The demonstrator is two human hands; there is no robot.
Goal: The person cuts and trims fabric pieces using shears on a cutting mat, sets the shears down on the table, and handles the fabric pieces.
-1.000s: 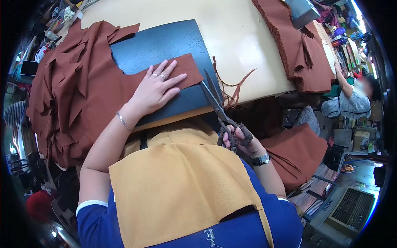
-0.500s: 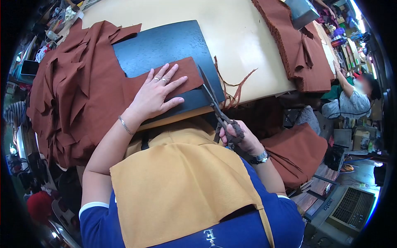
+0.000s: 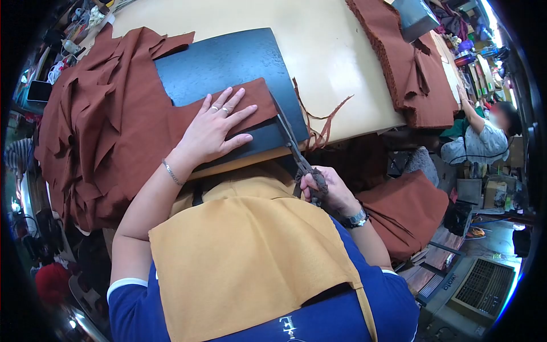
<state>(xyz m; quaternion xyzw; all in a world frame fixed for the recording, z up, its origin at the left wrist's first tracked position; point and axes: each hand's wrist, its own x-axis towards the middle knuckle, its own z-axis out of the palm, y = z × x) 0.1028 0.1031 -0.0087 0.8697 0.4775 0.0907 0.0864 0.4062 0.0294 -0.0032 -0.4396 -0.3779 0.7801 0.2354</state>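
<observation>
My left hand [image 3: 213, 128] lies flat with spread fingers on a strip of reddish-brown leather [image 3: 259, 105], which runs from a large crumpled hide [image 3: 131, 122] at the left. The strip rests on a dark blue-black board [image 3: 228, 57]. In my right hand [image 3: 327, 191] are large dark scissors [image 3: 290, 139] with wrapped handles. Their blades are nearly closed and point up and left along the strip's right end. Thin brown offcuts [image 3: 325, 128] lie just right of the board.
The cream tabletop [image 3: 325, 51] bears another brown hide [image 3: 410, 74] with a metal block [image 3: 415, 20] on it. More brown leather [image 3: 404, 211] sits below the table's edge at the right. Another person [image 3: 484, 137] is at the far right.
The open scissors have shifted against the strip's right end, and their blades have come together. My left hand has moved slightly right, then stayed in place.
</observation>
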